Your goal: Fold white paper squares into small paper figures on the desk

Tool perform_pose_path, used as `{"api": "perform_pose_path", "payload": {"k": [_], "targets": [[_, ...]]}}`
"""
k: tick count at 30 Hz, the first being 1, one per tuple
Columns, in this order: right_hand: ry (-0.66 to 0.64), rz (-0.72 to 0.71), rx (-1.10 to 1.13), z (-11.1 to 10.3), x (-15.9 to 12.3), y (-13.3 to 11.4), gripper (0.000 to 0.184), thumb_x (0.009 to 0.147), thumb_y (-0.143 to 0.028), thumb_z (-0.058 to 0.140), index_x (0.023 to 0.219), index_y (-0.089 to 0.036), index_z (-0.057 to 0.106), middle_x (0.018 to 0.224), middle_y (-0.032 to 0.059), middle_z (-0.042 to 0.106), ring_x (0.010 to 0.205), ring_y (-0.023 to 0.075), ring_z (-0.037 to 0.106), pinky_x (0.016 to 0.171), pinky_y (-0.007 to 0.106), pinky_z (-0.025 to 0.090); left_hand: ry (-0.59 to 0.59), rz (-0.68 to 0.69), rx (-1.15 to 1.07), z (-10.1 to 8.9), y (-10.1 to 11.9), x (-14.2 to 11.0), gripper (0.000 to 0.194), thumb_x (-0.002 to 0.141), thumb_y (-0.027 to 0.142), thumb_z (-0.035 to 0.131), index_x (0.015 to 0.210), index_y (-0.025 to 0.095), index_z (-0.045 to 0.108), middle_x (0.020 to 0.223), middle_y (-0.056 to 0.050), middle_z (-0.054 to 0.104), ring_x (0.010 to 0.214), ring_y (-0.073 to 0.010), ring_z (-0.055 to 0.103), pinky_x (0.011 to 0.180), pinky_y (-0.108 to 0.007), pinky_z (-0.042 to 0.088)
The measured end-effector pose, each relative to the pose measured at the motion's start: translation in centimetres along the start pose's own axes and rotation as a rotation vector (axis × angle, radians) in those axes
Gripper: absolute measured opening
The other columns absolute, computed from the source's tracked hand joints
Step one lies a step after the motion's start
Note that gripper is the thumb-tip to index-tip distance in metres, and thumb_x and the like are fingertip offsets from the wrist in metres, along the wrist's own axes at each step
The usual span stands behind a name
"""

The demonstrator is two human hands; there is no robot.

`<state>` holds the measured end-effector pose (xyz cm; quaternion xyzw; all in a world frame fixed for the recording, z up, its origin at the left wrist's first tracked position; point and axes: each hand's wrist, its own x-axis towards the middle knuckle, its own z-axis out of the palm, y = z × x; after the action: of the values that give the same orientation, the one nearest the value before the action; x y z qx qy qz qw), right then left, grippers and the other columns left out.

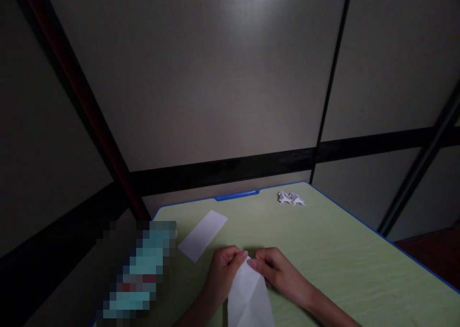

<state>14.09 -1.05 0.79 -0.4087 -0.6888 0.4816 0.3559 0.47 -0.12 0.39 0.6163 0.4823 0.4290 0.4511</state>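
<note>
A white sheet of paper (249,296) with crease lines stands between my hands near the table's front. My left hand (227,268) pinches its upper left edge, thumb on top. On the other side my right hand (270,268) grips the upper right edge, its thumb close to the left one. The far end of the paper narrows between the two thumbs. Its near end runs out of the picture at the bottom.
A flat white paper strip (203,236) lies left of my hands on the pale green table (345,240). Small folded paper figures (290,198) sit at the far right. A blurred turquoise object (143,269) occupies the left edge. Grey panels (223,77) rise behind.
</note>
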Motion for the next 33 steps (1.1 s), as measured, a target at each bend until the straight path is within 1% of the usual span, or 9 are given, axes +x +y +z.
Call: {"api": "perform_pose_path", "payload": {"k": [7,12,14,17,19,21,25,30,33], "targets": [[-0.015,-0.006,0.101,-0.4,-0.1,0.3,0.033,0.066,-0.035,0.052,0.047,-0.017,0.031,0.044,-0.0077,0.028,0.042,0.0046,0.024,0.038,0.018,0.016,0.093,0.027,-0.006,-0.1,0.0,0.0,0.025,0.063,0.029,0.048,0.044,0.016,0.04,0.042,0.006,0.034,0.042,-0.0079,0.032,0.04,-0.019,0.024],[-0.107,0.052,0.259,-0.8,0.1,0.3,0.023,0.055,-0.019,0.062,0.052,-0.014,0.04,0.047,-0.0071,0.038,0.042,0.0037,0.032,0.04,0.016,0.022,0.27,0.066,-0.043,-0.8,-0.5,0.3,0.024,0.064,0.032,0.05,0.048,0.016,0.041,0.04,0.007,0.035,0.04,-0.0068,0.033,0.038,-0.017,0.023],[0.006,0.049,0.28,-1.2,0.5,0.3,0.019,0.054,-0.018,0.063,0.053,-0.012,0.044,0.046,-0.0066,0.041,0.042,0.0037,0.034,0.04,0.016,0.023,0.284,0.066,-0.082,-0.9,-0.7,0.3,0.023,0.064,0.033,0.05,0.051,0.017,0.04,0.039,0.008,0.034,0.037,-0.006,0.032,0.036,-0.016,0.022],[0.288,-0.011,0.388,-1.9,1.0,0.3,0.021,0.052,-0.018,0.065,0.06,-0.012,0.047,0.044,-0.0079,0.043,0.04,0.0034,0.036,0.039,0.015,0.025,0.227,0.054,-0.119,-0.6,-0.6,0.1,0.021,0.064,0.033,0.05,0.055,0.017,0.04,0.036,0.009,0.036,0.033,-0.0055,0.033,0.033,-0.015,0.022],[0.433,-0.015,0.475,-2.3,1.2,0.4,0.026,0.051,-0.019,0.066,0.067,-0.015,0.046,0.041,-0.0103,0.042,0.036,0.0029,0.036,0.036,0.014,0.026,0.125,0.05,-0.118,-0.2,-0.3,-0.3,0.019,0.063,0.03,0.05,0.054,0.017,0.039,0.036,0.008,0.041,0.032,-0.0055,0.036,0.033,-0.015,0.024],[0.497,-0.014,0.525,-2.6,1.1,0.3,0.031,0.051,-0.02,0.067,0.071,-0.016,0.044,0.039,-0.011,0.043,0.033,0.0034,0.037,0.034,0.013,0.027,-0.014,0.034,-0.116,0.1,-0.1,-0.7,0.018,0.062,0.026,0.05,0.051,0.017,0.039,0.036,0.006,0.044,0.032,-0.0054,0.038,0.034,-0.015,0.026],[0.462,-0.06,0.593,-2.5,0.8,-0.1,0.037,0.054,-0.02,0.067,0.08,-0.019,0.041,0.05,-0.0056,0.056,0.039,0.0073,0.047,0.037,0.016,0.035,-0.13,-0.026,-0.127,0.1,0.1,-0.9,0.019,0.058,0.022,0.053,0.045,0.016,0.041,0.032,0.006,0.044,0.028,-0.0036,0.033,0.031,-0.015,0.023],[0.3,-0.134,0.727,-1.9,0.6,-0.2,0.053,0.051,-0.02,0.069,0.093,-0.022,0.037,0.069,-0.0018,0.06,0.061,0.0115,0.055,0.056,0.022,0.042,-0.039,-0.089,-0.324,-0.3,-0.1,-0.3,0.022,0.057,0.03,0.054,0.048,0.015,0.041,0.036,0.002,0.054,0.026,-0.0051,0.039,0.029,-0.015,0.025],[0.211,-0.063,0.678,-1.3,0.7,-0.1,0.047,0.049,-0.02,0.07,0.087,-0.017,0.043,0.06,-0.002,0.059,0.053,0.01,0.054,0.05,0.02,0.04,-0.005,-0.124,-0.413,-0.2,0.1,-0.3,0.021,0.056,0.031,0.056,0.053,0.013,0.045,0.04,-0.001,0.058,0.029,-0.007,0.045,0.032,-0.016,0.03]]}}
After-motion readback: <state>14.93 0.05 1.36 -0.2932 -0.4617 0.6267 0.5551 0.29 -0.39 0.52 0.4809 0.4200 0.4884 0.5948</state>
